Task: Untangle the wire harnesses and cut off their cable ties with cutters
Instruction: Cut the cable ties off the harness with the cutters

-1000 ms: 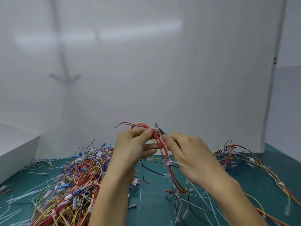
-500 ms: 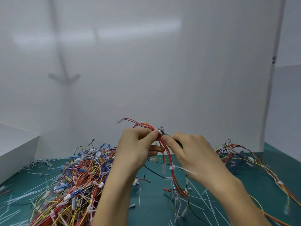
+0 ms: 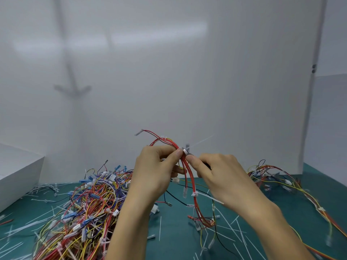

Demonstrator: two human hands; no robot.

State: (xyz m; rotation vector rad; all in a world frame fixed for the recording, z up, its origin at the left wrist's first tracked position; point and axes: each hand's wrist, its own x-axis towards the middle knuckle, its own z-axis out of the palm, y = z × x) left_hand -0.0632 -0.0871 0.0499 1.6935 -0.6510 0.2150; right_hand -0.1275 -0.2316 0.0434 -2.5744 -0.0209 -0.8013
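Left hand point(image 3: 155, 171) pinches the red wire harness point(image 3: 190, 177); right hand point(image 3: 219, 177) grips the cutters point(image 3: 186, 151), tip against the bundle, above the green worktop point(image 3: 174, 231).

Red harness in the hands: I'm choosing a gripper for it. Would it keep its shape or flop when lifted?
Probably floppy: below the left hand, the red harness droops in a loose curve to the table. Likely light, since a fingertip pinch seems to carry it. Its cable ties stick out and may snag.
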